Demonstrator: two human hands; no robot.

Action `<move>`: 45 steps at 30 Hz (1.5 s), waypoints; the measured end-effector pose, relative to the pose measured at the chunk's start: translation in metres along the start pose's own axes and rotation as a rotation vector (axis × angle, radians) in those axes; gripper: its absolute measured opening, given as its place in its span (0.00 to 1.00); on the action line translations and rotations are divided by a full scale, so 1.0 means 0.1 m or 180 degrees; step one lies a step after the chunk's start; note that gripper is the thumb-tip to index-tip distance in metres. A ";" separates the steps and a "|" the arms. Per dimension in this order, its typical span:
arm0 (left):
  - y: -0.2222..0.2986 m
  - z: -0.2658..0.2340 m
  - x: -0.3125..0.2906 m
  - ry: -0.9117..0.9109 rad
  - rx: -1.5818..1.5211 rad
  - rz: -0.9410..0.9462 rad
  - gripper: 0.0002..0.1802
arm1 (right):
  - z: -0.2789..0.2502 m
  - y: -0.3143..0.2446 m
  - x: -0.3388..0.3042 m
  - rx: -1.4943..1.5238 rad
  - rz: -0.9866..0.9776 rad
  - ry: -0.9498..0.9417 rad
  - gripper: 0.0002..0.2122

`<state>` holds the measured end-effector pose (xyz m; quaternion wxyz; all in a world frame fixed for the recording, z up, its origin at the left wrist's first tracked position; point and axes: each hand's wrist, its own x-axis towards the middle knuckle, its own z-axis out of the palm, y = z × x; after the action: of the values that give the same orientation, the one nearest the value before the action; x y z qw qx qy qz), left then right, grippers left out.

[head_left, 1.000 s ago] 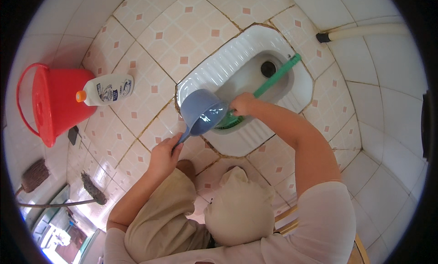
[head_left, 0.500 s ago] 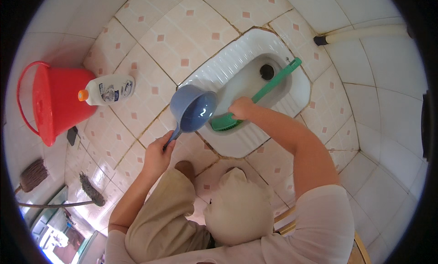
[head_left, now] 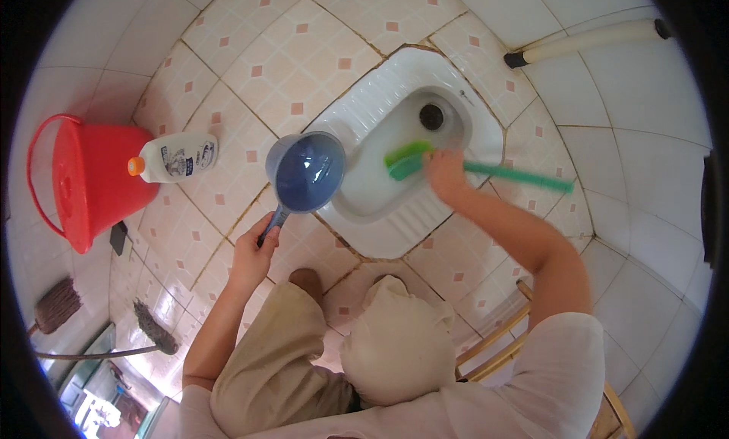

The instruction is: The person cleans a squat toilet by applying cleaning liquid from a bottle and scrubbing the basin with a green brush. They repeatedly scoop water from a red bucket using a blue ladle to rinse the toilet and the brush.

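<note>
A white squat toilet [head_left: 364, 82] is set into the floor ahead of me, with a dark round drain hole [head_left: 431, 116] at its far end. My right hand [head_left: 446, 173] is closed round a green scrub brush [head_left: 524, 176] near its head. The bristled end sits over the basin and the long handle points right; motion blurs the brush, so I cannot tell whether it touches the basin. My left hand [head_left: 252, 253] grips the handle of a blue-grey water ladle [head_left: 310, 173], held beside the toilet's left edge with its opening facing up toward me.
On the left stand a red bucket [head_left: 106, 166] and a white bottle with an orange cap [head_left: 178, 157]. A broom [head_left: 57, 304] and a mop [head_left: 154, 329] are at the lower left. A pale pipe [head_left: 592, 43] runs along the right wall; wooden chair parts [head_left: 497, 340] show behind me.
The brush has swung round: its head moved right and farther up the basin, its handle now pointing right instead of toward the drain. The ladle has shifted slightly left.
</note>
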<state>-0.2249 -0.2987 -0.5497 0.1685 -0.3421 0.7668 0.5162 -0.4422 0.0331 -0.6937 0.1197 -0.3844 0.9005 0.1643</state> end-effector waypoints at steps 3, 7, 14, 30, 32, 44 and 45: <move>0.00 0.02 0.04 -0.0068 -0.0145 -0.0053 0.21 | -0.11 -0.54 -0.31 0.1046 0.0393 -0.0360 0.10; 0.04 0.06 0.06 -0.0143 -0.0099 -0.0062 0.21 | -0.09 -0.94 -0.39 0.1861 0.0378 -0.0389 0.10; 0.12 0.17 0.14 -0.0306 0.0107 0.0166 0.22 | -0.09 -1.27 0.02 0.2655 0.0487 -0.0610 0.09; 0.21 0.30 0.36 -0.0369 0.0491 0.0451 0.21 | 0.15 0.12 0.69 0.2904 0.2741 0.0942 0.14; 0.30 0.33 0.39 -0.0477 0.0288 0.0535 0.21 | 0.34 0.19 0.72 0.3113 0.3208 0.1010 0.15; 0.15 0.21 0.26 -0.0339 0.0610 0.0715 0.19 | 0.06 -0.46 0.66 0.3071 0.2692 0.0844 0.14; 0.13 0.20 0.24 -0.0301 0.0711 0.0682 0.19 | 0.13 -0.56 0.55 0.2990 0.2423 0.0785 0.14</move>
<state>-0.2529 -0.2853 -0.5633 0.1853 -0.2129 0.8428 0.4583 -0.4375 -0.0339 -0.7357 0.1042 0.0416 0.9579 -0.2642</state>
